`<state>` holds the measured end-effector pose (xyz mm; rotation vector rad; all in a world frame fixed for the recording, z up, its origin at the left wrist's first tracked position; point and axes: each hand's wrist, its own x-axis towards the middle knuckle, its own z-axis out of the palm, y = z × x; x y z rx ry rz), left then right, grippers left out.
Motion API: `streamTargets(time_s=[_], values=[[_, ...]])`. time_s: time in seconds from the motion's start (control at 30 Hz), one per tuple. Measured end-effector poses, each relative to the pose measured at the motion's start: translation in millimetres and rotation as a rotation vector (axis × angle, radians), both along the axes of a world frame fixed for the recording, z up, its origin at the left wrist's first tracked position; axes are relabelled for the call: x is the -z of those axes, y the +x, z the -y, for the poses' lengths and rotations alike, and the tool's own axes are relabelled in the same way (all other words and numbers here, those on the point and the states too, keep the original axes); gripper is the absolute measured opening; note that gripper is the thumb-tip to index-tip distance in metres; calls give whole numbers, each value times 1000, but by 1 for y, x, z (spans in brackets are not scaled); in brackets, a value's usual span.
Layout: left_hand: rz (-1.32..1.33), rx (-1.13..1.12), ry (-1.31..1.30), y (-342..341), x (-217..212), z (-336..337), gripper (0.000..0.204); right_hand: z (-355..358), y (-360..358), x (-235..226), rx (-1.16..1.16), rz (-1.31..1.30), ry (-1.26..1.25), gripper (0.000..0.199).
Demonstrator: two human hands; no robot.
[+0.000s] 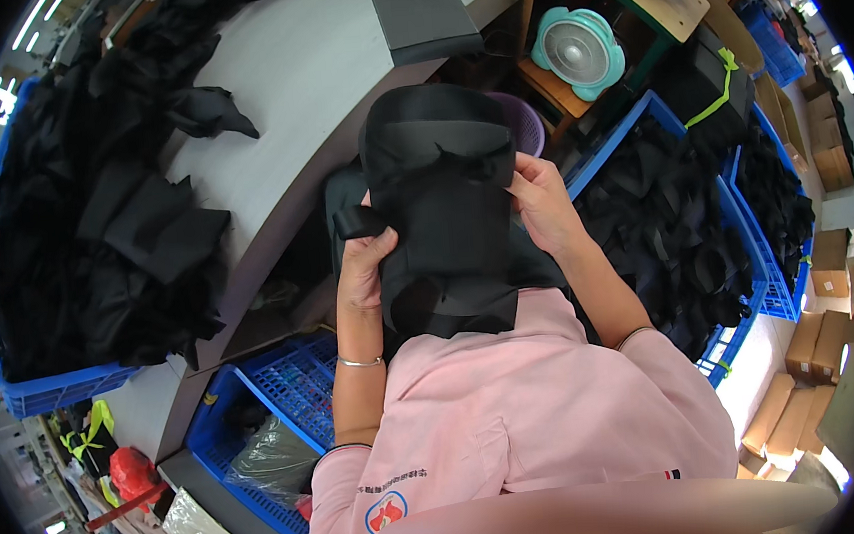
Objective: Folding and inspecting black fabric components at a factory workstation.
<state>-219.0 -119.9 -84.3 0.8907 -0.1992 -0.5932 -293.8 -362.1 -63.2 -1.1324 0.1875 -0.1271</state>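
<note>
A large black fabric piece (448, 220) with a rounded upper end hangs upright in front of my chest. My left hand (369, 254) grips its left edge, thumb on the near face, the other fingers mostly hidden behind. A small black flap or strap end (353, 223) sticks out just above that thumb. On the opposite edge, my right hand (542, 198) pinches the fabric between thumb and fingers. Folds and a ragged dark line cross the piece near its top. Its exact kind cannot be made out.
A grey-white table (280, 53) curves along the left, bearing a dark flat board (422, 11). Black fabric pieces heap up in a blue crate (71, 390) at left and another crate (614, 152) at right. Beyond stand a turquoise fan (579, 52) and purple basket (524, 124).
</note>
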Motion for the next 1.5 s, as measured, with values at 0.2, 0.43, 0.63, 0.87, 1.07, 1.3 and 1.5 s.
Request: streamTargets(time_s=[0.2, 0.43, 0.63, 0.87, 1.07, 1.3, 1.5], values=[[-65, 86, -500, 21, -7, -20, 98, -6, -3, 3, 70, 42, 136, 27], [176, 55, 76, 28, -41, 4, 57, -4, 4, -5, 26, 70, 148, 25], [58, 57, 116, 29, -35, 12, 40, -2, 4, -12, 67, 59, -10, 28], [79, 51, 77, 27, -20, 7, 39, -10, 3, -14, 132, 123, 66, 16], [67, 52, -1, 24, -25, 9, 39, -6, 1, -3, 79, 30, 206, 25], [-49, 25, 154, 12, -41, 16, 48, -9, 6, -12, 71, -93, 304, 18], [66, 66, 158, 14, -48, 15, 45, -18, 10, -12, 174, 31, 88, 20]])
